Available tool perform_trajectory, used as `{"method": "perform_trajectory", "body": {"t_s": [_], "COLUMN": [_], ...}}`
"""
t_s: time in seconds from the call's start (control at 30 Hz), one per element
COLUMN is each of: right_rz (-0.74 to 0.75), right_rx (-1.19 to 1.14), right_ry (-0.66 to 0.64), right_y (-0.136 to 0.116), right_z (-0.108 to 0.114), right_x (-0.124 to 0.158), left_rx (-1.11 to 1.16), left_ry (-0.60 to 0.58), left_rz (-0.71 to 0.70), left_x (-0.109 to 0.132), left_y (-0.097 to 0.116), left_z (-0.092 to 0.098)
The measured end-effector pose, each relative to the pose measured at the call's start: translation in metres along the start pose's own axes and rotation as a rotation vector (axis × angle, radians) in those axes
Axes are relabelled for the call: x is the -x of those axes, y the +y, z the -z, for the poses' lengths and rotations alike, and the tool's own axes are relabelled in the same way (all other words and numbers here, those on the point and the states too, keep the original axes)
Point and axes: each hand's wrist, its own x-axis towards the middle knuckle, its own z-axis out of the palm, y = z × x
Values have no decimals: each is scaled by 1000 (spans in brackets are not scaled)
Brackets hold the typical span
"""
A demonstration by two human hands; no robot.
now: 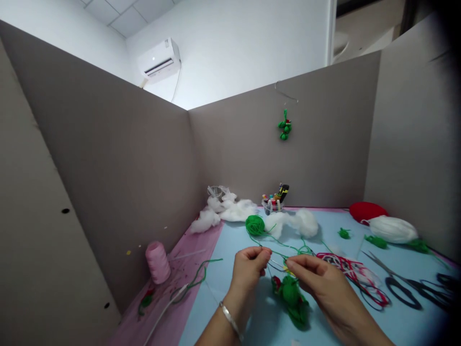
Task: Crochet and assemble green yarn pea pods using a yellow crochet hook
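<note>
My left hand (250, 266) is closed in a pinch on a green yarn strand (284, 252) above the light blue table (237, 240). My right hand (317, 278) is also pinched, on a thin metal crochet hook (276, 263) that points toward the left hand. A green crocheted piece (293, 298) with a red spot hangs below the two hands. The strand runs back to a green yarn ball (255, 224) farther up the table. A silver bracelet circles my left wrist.
Black-handled scissors (406, 286) and a tangle of red and white yarn (355, 271) lie at right. White stuffing (234, 210), a small cup of tools (273, 202), a pink thread spool (157, 262), and red and white yarn balls (391, 228) stand around. Grey partition walls enclose the table.
</note>
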Motion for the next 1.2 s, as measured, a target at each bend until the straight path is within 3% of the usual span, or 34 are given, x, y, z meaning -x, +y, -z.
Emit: {"method": "perform_trajectory", "body": {"t_s": [0.3, 0.5, 0.83, 1.2], "right_rz": [123, 193, 253, 239], "right_rx": [193, 366, 452, 503], "right_ry": [151, 224, 156, 150], "right_y": [-2, -1, 1, 7], "right_z": [2, 2, 2, 2], "right_x": [-3, -2, -1, 1], "left_rx": [-24, -43, -56, -196], "left_ry": [-156, -156, -151, -21], "left_rz": [63, 46, 38, -37], "left_x": [11, 8, 8, 3], "left_y": [-2, -5, -4, -10], "left_z": [-10, -9, -11, -11]}}
